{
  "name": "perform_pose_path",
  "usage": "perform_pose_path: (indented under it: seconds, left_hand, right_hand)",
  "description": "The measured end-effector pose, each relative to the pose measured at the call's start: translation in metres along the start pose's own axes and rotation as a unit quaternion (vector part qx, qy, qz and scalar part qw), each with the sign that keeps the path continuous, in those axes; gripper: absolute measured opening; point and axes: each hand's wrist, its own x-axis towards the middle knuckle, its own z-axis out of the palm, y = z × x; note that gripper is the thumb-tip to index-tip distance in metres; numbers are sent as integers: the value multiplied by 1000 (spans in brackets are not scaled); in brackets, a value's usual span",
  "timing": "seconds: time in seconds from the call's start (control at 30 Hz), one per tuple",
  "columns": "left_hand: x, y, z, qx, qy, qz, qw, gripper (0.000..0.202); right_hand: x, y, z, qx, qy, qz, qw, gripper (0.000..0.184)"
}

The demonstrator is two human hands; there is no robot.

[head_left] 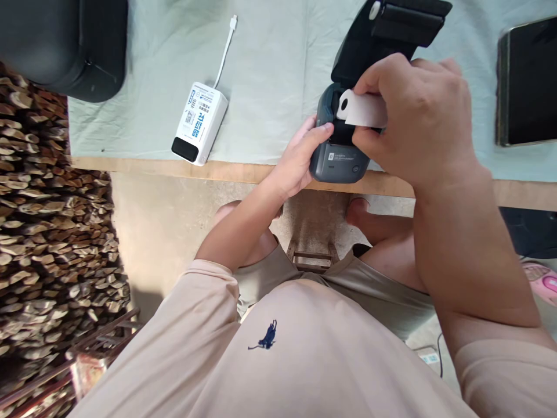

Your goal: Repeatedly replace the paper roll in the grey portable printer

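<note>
A small dark grey portable label printer is held at the table's front edge, its black lid swung up and back. My left hand grips the printer's left side, thumb on the rim of the opening. Over that opening, my right hand pinches a white paper roll between thumb and fingers. The roll lies on its side, its dark core hole facing left, and its left end is at the paper compartment. My right fingers hide its right end.
On the pale green tablecloth, a white power bank with a short cable lies to the left. A black case stands at the far left, a dark-screened device at the right. Stacked firewood fills the left side.
</note>
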Motion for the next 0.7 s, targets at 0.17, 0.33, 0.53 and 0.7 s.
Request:
perform_pose_path:
  seconds: [0.17, 0.33, 0.53, 0.7]
  left_hand:
    - [-1, 1, 0, 1, -14, -1, 1000, 7]
    - [-2, 0, -3, -17, -16, 0, 1000, 7]
    - [4, 1, -3, -54, 3, -15, 998, 21]
    - [4, 6, -1, -90, -4, -30, 995, 39]
  right_hand:
    - [0, -3, 0, -25, -27, -1, 999, 48]
    - [-2, 6, 12, 10, -3, -35, 999, 38]
    - [-4, 8, 23, 18, 78, -55, 995, 23]
    - [-9, 0, 27, 28, 124, -78, 989, 30]
